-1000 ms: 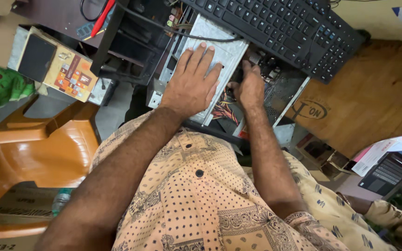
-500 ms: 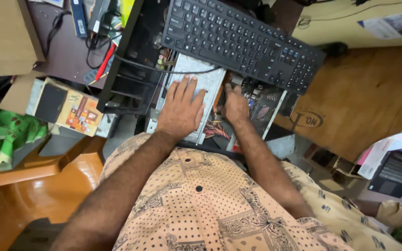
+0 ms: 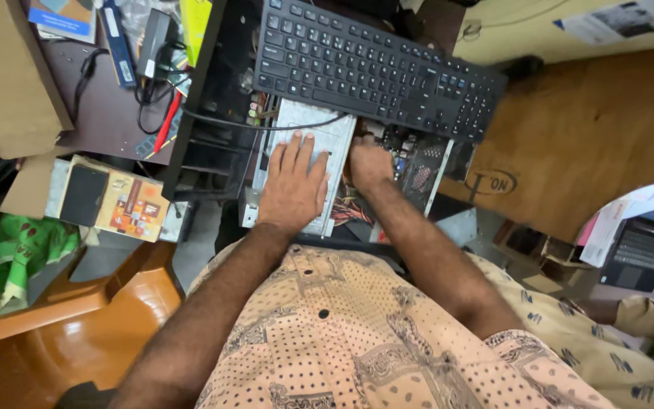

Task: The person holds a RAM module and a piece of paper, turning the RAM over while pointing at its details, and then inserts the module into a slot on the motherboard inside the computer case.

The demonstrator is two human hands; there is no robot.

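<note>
Open computer case (image 3: 213, 144) lay under both hands, keyboard (image 3: 372, 64) just beyond the fingertips. Left hand (image 3: 293, 185) spread flat, gripping nothing, on the pale metal box (image 3: 319, 136), long axis running away. Right hand (image 3: 369, 163) beside it, curled among cables; grip impossible to tell.

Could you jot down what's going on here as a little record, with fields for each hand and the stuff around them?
Left hand: left hand lies flat, fingers spread, on the silver metal unit inside the open computer case.
Right hand: right hand is curled and reaches into the case beside that unit; what it grips is hidden.
Above the hands: black keyboard rests across the top of the case.
Wiring: coloured wires show beside the right wrist.
Left side: orange plastic chair, cardboard box.
Clothing: patterned shirt.
</note>
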